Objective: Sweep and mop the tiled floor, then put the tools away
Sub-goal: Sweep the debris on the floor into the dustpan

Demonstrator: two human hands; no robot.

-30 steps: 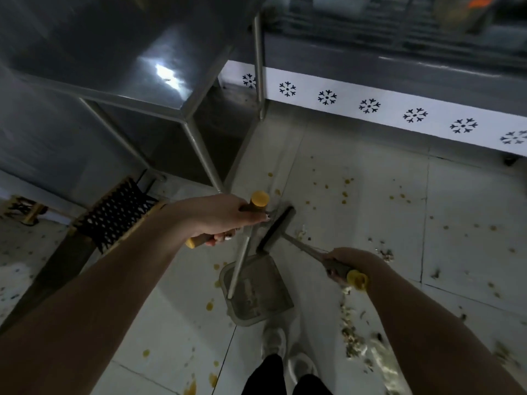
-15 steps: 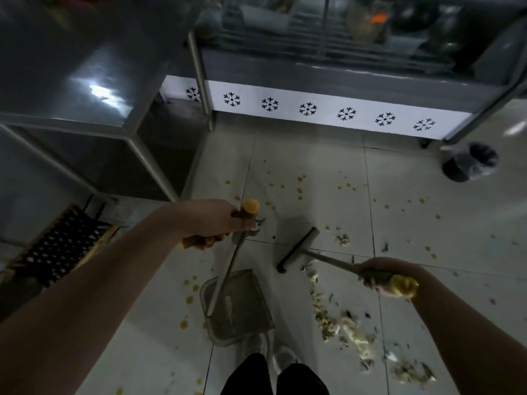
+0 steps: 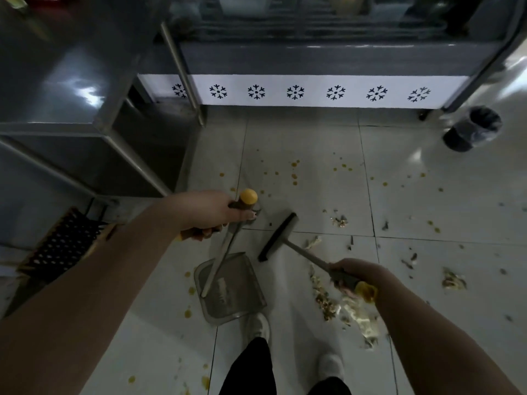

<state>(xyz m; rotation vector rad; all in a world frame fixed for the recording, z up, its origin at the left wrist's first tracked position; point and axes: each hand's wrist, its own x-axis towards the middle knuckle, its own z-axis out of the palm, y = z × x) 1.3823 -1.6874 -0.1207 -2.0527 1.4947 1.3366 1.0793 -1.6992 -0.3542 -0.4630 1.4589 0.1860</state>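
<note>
From my remote seat I see the broom [image 3: 302, 252] held low over the tiled floor [image 3: 308, 143]. Its dark head [image 3: 278, 237] lies ahead and to the left of the right hand [image 3: 356, 276], at the far end of a thin metal shaft. I cannot tell whether the head touches the tiles. The right hand is closed around the grey grip, and the yellow end cap shows just behind the fingers. A line of pale scraps [image 3: 355, 312] lies on the floor under and behind this hand, to the right of the head.

The dustpan [image 3: 231, 289] sits on the floor left of the broom head, just in front of one white shoe [image 3: 258, 326]. Its long shaft rises to the left hand [image 3: 208, 213], which is wrapped around the brown grip below a yellow cap.

Orange spots [image 3: 294, 175] are scattered on the tiles ahead. A steel table [image 3: 57, 81] stands at the left with a black mat [image 3: 61, 243] near its foot. A cabinet [image 3: 313, 57] with a white snowflake band is at the far side, and a dark bin [image 3: 472, 128] is at its right end.
</note>
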